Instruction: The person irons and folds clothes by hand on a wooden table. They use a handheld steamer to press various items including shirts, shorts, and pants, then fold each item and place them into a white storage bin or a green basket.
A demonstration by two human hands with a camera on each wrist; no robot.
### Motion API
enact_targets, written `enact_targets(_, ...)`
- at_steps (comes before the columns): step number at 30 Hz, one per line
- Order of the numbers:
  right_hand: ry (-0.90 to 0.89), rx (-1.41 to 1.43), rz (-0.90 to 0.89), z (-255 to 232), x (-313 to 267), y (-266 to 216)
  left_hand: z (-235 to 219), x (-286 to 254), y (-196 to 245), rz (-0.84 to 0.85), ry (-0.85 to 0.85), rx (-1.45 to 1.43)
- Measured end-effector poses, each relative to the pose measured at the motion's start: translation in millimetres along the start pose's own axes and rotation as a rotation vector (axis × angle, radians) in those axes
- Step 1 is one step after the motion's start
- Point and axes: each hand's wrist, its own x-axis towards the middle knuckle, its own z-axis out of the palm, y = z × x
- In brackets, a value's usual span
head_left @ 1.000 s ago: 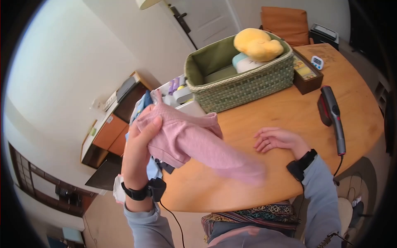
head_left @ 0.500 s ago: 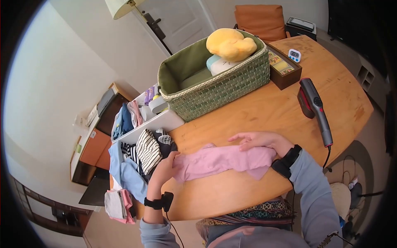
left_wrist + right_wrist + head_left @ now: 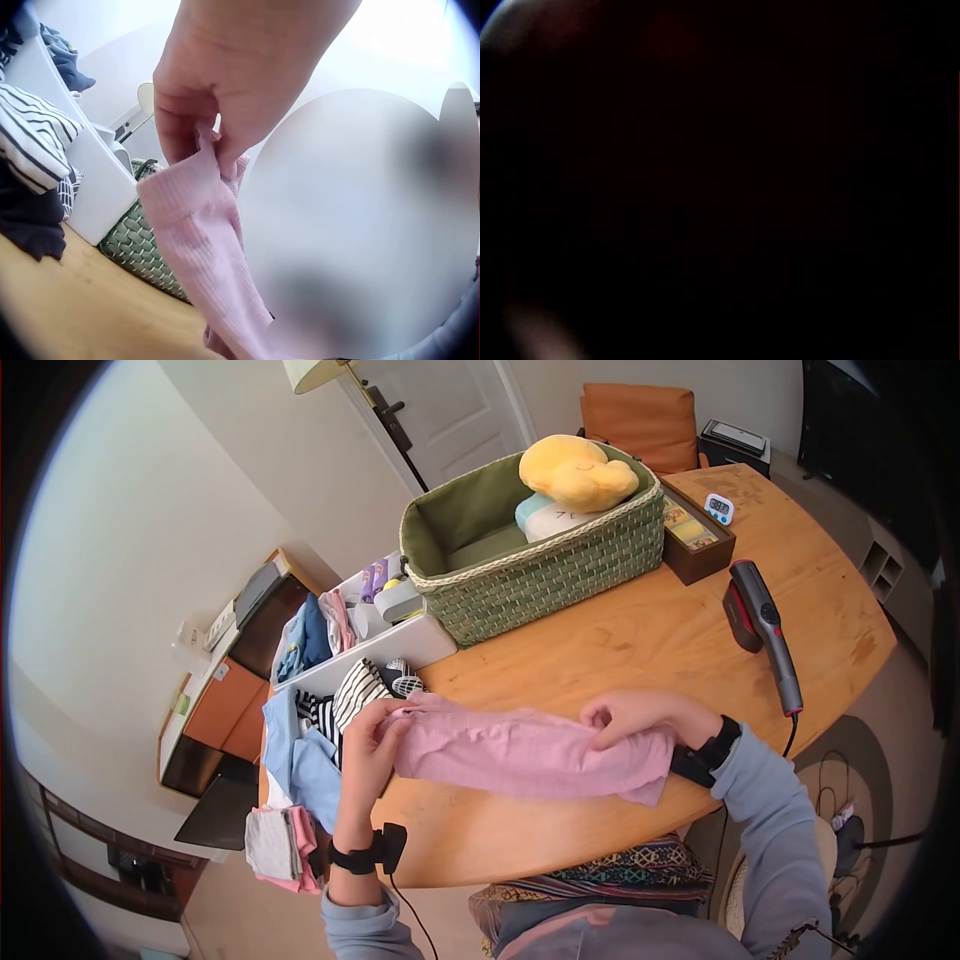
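Observation:
A pair of pink pants [image 3: 520, 750] stretches between my two hands above the front of the table, folded into a long narrow strip. My left hand [image 3: 370, 750] pinches its ribbed waistband end between thumb and fingers. The left wrist view shows that ribbed band [image 3: 176, 187] hanging from the fingertips of the left hand [image 3: 232, 82]. At the other end, my right hand [image 3: 645, 720] grips the upper edge of the cloth with bent fingers. Part of the cloth covers the right wrist strap, and the right wrist view is almost wholly dark.
Folded clothes, among them a striped piece [image 3: 360, 690] and light blue cloth [image 3: 300, 760], lie at the left. Behind them stands a white bin [image 3: 430, 640]. A green woven basket [image 3: 550, 580] holds plush toys. A corded handheld steamer [image 3: 768, 625] lies right, near a brown box [image 3: 705, 565].
The left hand brought the dangling pants down and right to lie over the table. The right hand came onto their far end; both hands then lifted and stretched the cloth.

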Motion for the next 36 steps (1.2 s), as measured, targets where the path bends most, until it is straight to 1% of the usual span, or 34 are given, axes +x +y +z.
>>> enact_targets(1, 0.002, -0.004, 0.002, -4, -6, -5, -3, 1, 0, 0.002, 0.002, -0.004)
enact_targets(3, 0.196, 0.306, -0.015, -18, -16, -17, -8, 3, 1, -0.227, -0.062, 0.009)
enact_targets(4, 0.239, 0.213, -0.091, -31, -15, -21, -8, 5, -1, -0.223, -0.059, 0.005)
enact_targets(5, 0.282, 0.121, -0.166, -44, -15, -25, -7, 8, -5, -0.026, -0.013, 0.059)
enact_targets(6, 0.286, 0.116, -0.164, -49, -16, -34, -5, 11, -7, 0.169, 0.033, 0.111)
enact_targets(7, 0.502, -0.048, -0.299, -50, -20, -47, -3, 13, -4, 0.171, 0.033, 0.105)
enact_targets(8, 0.714, -0.216, -0.431, -50, -25, -61, -1, 13, 4, 0.112, 0.093, -0.104)
enact_targets(9, 0.715, -0.217, -0.423, -48, -32, -75, 1, 13, 12, 0.048, 0.151, -0.313)
enact_targets(11, 0.888, -0.594, -0.500, -42, -50, -103, -6, 11, 30, 0.064, 0.139, -0.361)
enact_targets(12, 0.883, -0.594, -0.493, -37, -59, -110, -12, 10, 36, 0.149, 0.004, -0.270)
enact_targets(13, 0.795, -0.691, -0.461, -29, -67, -115, -19, 10, 36, 0.235, -0.130, -0.176)
enact_targets(14, 0.706, -0.785, -0.430, -21, -71, -115, -29, 12, 33, 0.329, -0.298, 0.029)
enact_targets(15, 0.532, -0.804, -0.349, -12, -75, -107, -31, 9, 28, 0.325, -0.299, 0.028)
enact_targets(16, 0.361, -0.817, -0.269, -2, -80, -94, -32, 4, 21, 0.263, -0.517, 0.095)
enact_targets(17, 0.099, -0.760, -0.080, 7, -81, -77, -32, -1, 16, 0.198, -0.734, 0.164)
enact_targets(18, -0.126, -0.646, -0.049, 12, -84, -61, -30, -6, 13, 0.191, -0.869, 0.227)
enact_targets(19, -0.127, -0.641, -0.052, 19, -84, -53, -27, -11, 3, 0.187, -0.872, 0.230)
enact_targets(20, -0.138, -0.694, 0.048, 24, -85, -47, -24, -16, -11, 0.069, -0.887, 0.215)
enact_targets(21, -0.151, -0.745, 0.149, 28, -83, -42, -20, -19, -15, -0.049, -0.901, 0.198)
enact_targets(22, -0.156, -0.738, 0.150, 28, -77, -38, -13, -22, -17, 0.018, -0.809, 0.197)
enact_targets(23, -0.026, -0.762, 0.151, 25, -68, -36, -5, -24, -17, 0.013, -0.812, 0.195)
enact_targets(24, 0.106, -0.786, 0.151, 21, -59, -37, 5, -25, -17, -0.101, -0.722, 0.213)
enact_targets(25, 0.106, -0.786, 0.152, 17, -51, -41, 15, -25, -19, -0.210, -0.628, 0.231)
enact_targets(26, 0.169, -0.831, 0.071, 12, -43, -48, 26, -25, -23, -0.208, -0.628, 0.232)
enact_targets(27, 0.234, -0.874, -0.011, 10, -34, -54, 36, -25, -29, -0.213, -0.570, 0.288)
enact_targets(28, 0.240, -0.875, -0.012, 11, -24, -58, 45, -25, -28, -0.217, -0.512, 0.344)
enact_targets(31, 0.262, -0.856, -0.060, 15, 5, -56, 68, -21, -8, -0.252, -0.513, 0.317)
enact_targets(33, 0.419, -0.826, -0.417, 21, 26, -39, 93, -30, -16, -0.227, -0.491, 0.376)
enact_targets(35, 0.447, -0.872, -0.397, 24, 50, -35, 112, -40, -18, -0.022, -0.411, 0.238)
enact_targets(36, 0.471, -0.916, -0.375, 24, 60, -33, 112, -42, -9, -0.015, -0.509, 0.161)
